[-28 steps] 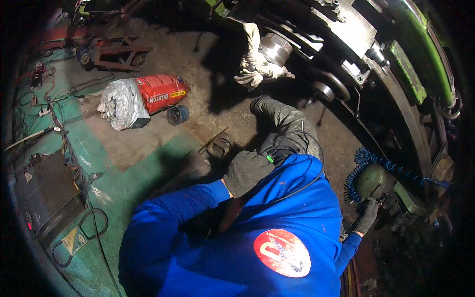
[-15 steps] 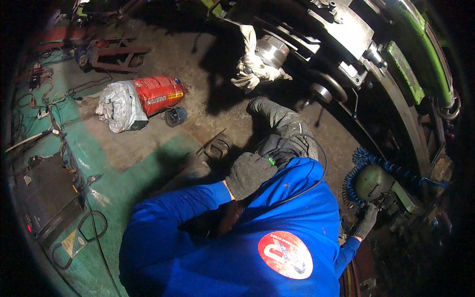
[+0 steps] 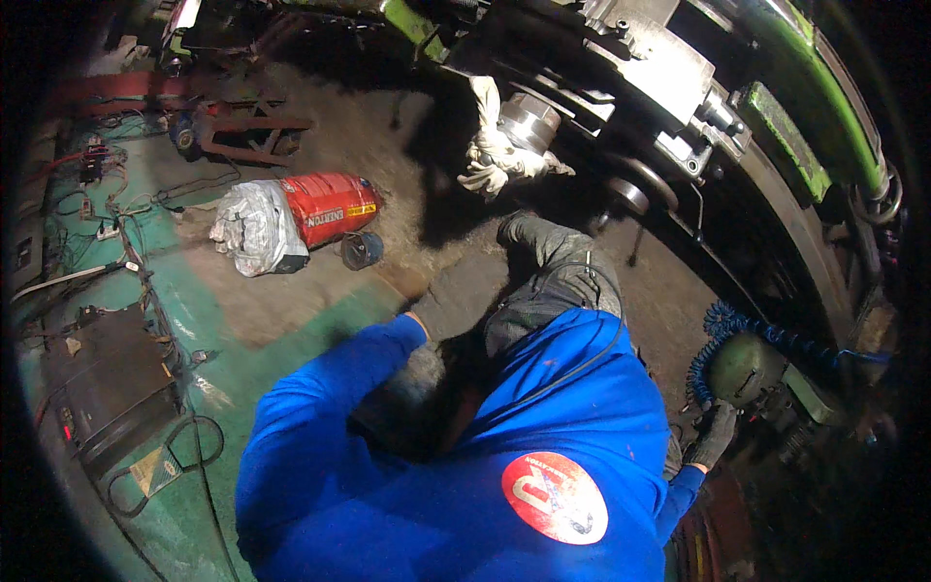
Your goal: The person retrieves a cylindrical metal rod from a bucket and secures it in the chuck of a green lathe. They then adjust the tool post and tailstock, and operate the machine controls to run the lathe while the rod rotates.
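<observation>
1. Domed green housing point(image 3: 745, 370) sits out towards 4 o'clock, rounded end facing 10, and its flat green arm point(image 3: 813, 396) running off to 4; that's the long axis, 10 to 4.
2. Smooth, dull paint on that dome, egg-like in shape, and a glossy blue coiled hose point(image 3: 700, 361) hugs it from 8 round to 12!
3. Right hand point(image 3: 714, 436), in a grey fabric glove, is up at the dome's 7 o'clock edge; the fingers are partly hidden, so I can't tell whether they're pinching anything.
4. Over to the middle of the view: left hand point(image 3: 464, 297), gloved in grey too, well apart from the dome, beside the dark trousers point(image 3: 558, 281). It's blurred, so spread or closed, I can't say.
5. Up at 12 to 1, limp pale gloves point(image 3: 497, 160) drape against a shiny metal cylinder point(image 3: 529, 121).
6. And at 10, a plump red sack point(image 3: 330, 209), its crumpled silvery end pointing to 9.
</observation>
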The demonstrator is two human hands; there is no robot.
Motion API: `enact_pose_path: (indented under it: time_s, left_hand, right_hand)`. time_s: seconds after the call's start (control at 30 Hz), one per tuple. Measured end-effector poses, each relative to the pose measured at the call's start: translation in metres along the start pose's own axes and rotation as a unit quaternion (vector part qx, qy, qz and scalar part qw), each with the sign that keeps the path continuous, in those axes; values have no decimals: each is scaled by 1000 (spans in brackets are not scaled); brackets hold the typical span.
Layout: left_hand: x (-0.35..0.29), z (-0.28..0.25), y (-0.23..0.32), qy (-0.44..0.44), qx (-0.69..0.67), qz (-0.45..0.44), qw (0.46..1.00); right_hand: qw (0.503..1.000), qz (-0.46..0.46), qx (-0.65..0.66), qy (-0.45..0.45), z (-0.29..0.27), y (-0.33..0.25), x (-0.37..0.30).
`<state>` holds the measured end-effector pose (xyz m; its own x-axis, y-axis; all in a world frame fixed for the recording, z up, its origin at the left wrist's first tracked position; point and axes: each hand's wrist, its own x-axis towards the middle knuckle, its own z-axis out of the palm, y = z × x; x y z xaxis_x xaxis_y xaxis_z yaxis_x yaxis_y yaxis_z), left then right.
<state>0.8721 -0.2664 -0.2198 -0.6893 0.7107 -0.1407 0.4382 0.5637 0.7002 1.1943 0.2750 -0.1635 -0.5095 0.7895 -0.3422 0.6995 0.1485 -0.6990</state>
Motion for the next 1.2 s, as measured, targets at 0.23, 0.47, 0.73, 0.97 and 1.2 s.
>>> enact_pose_path:
  time_s: [0.23, 0.47, 0.73, 0.97, 1.2]
  left_hand:
    - [1, -26, 0, -263, -92, -111, 954]
    - [-2, -27, 0, -272, -4, -164, 948]
    - [-2, -52, -9, -268, 52, -77, 959]
    - [-1, -40, -23, -315, -109, -220, 917]
    - [52, -60, 51, -154, -367, -469, 788]
  right_hand:
    - [999, 19, 30, -18, 10, 14, 6]
    - [984, 94, 144, -38, 19, -2, 2]
    - [986, 111, 115, -47, 31, 18, 1]
    - [988, 69, 131, -30, 40, 32, 4]
    - [993, 61, 88, -53, 33, 69, 24]
